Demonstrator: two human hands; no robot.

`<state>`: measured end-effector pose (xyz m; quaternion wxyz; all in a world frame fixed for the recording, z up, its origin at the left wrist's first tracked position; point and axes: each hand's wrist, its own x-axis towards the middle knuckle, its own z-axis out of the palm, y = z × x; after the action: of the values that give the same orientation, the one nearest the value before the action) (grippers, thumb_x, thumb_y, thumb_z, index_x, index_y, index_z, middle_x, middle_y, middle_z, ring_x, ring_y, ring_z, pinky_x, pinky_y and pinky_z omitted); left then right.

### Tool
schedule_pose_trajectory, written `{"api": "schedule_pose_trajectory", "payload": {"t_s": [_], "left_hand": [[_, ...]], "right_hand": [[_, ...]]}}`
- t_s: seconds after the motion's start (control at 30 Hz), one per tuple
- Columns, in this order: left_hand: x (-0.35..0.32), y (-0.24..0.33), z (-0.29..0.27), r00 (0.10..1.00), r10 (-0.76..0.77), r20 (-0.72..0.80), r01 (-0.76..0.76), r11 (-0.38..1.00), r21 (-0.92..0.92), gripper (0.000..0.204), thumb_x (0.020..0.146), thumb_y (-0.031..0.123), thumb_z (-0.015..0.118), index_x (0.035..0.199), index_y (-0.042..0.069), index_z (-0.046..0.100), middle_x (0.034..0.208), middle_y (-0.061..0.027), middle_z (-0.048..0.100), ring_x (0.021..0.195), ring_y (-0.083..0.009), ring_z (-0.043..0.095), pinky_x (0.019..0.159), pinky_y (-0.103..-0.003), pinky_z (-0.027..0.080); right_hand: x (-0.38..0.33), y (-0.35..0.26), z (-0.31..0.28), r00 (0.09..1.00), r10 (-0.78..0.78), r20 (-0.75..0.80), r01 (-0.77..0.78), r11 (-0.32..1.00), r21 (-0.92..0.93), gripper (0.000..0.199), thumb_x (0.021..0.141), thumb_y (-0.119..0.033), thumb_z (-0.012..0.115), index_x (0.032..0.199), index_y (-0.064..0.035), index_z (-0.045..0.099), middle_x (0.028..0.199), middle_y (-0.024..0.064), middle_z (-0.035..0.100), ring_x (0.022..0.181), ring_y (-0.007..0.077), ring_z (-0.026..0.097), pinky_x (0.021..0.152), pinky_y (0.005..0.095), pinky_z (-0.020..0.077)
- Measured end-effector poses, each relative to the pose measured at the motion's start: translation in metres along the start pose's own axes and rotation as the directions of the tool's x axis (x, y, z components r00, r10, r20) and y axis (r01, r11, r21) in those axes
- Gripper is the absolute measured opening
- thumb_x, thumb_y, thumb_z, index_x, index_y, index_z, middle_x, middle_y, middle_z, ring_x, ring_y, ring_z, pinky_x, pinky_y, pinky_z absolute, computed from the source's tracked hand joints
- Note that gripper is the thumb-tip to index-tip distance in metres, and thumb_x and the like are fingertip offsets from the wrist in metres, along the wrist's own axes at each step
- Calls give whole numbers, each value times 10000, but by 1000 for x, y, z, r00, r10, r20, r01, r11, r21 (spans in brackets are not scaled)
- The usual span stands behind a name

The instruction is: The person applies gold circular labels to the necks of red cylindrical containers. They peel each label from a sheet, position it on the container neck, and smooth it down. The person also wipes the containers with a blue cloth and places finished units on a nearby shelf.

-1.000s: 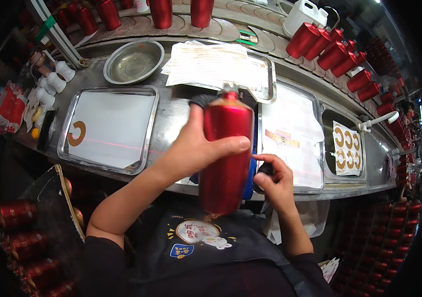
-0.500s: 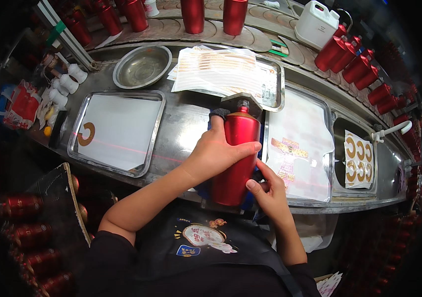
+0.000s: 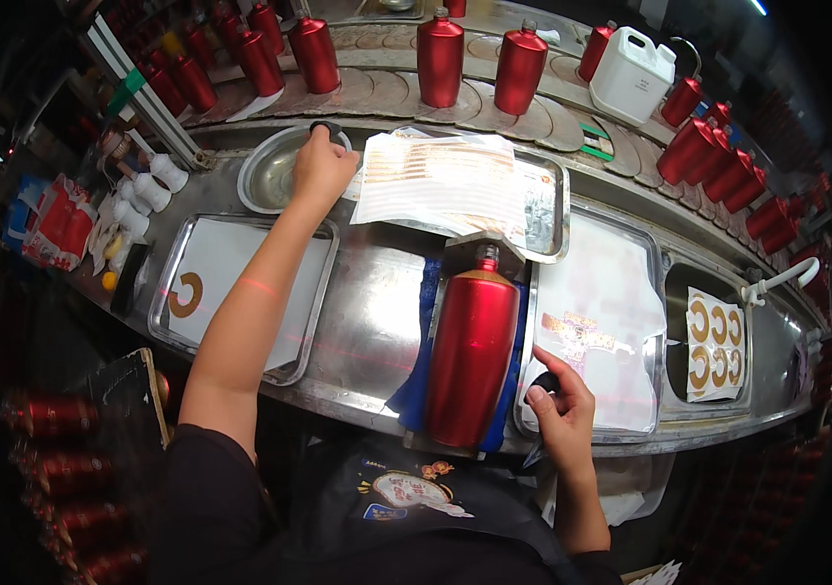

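A tall red metallic bottle (image 3: 474,351) lies on its side in a cradle lined with blue cloth (image 3: 425,292), neck pointing away from me. My left hand (image 3: 323,166) reaches far forward to the rim of a round metal bowl (image 3: 270,185), fingers curled over a small dark object (image 3: 324,127). My right hand (image 3: 557,409) rests at the near edge of the right tray (image 3: 620,273), just right of the bottle's base, pinching a small dark thing. A gold and red label (image 3: 577,336) lies on that tray.
A printed sheet (image 3: 445,180) lies in a steel tray (image 3: 554,205) behind the bottle. The left tray (image 3: 240,263) holds a gold C-shaped sticker (image 3: 185,295). More C stickers (image 3: 713,341) sit at right. Red bottles (image 3: 440,58) and a white jug (image 3: 633,73) line the curved conveyor.
My left hand let go of the red bottle, which now lies in the cradle, and reached out to the metal bowl. My right hand shifted slightly right to the tray edge.
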<state>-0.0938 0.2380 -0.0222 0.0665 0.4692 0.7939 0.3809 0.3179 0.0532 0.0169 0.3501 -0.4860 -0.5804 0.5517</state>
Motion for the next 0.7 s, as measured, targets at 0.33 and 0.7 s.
{"api": "schedule_pose_trajectory", "payload": {"t_s": [0.33,0.7], "left_hand": [[71,3,47,973,-79,218,31,976,217,621,697,269,831,1205,0,597,1187,-221,682,1136,-354,655,953,-434,527],[69,4,40,968,5,253,-66,970,233,446,754,187,757,1103,-13,564,1118,-270,686,1092,-409,660,928,-470,525]], "right_hand": [[6,-4,2,994,100,-50,-98,995,28,479,924,-17,665,1388,16,552,845,-15,582,634,11,506,572,157,388],[10,-2,1,985,165,-58,-161,985,69,455,916,-30,658,1364,6,584,846,-45,534,725,18,494,662,161,413]]}}
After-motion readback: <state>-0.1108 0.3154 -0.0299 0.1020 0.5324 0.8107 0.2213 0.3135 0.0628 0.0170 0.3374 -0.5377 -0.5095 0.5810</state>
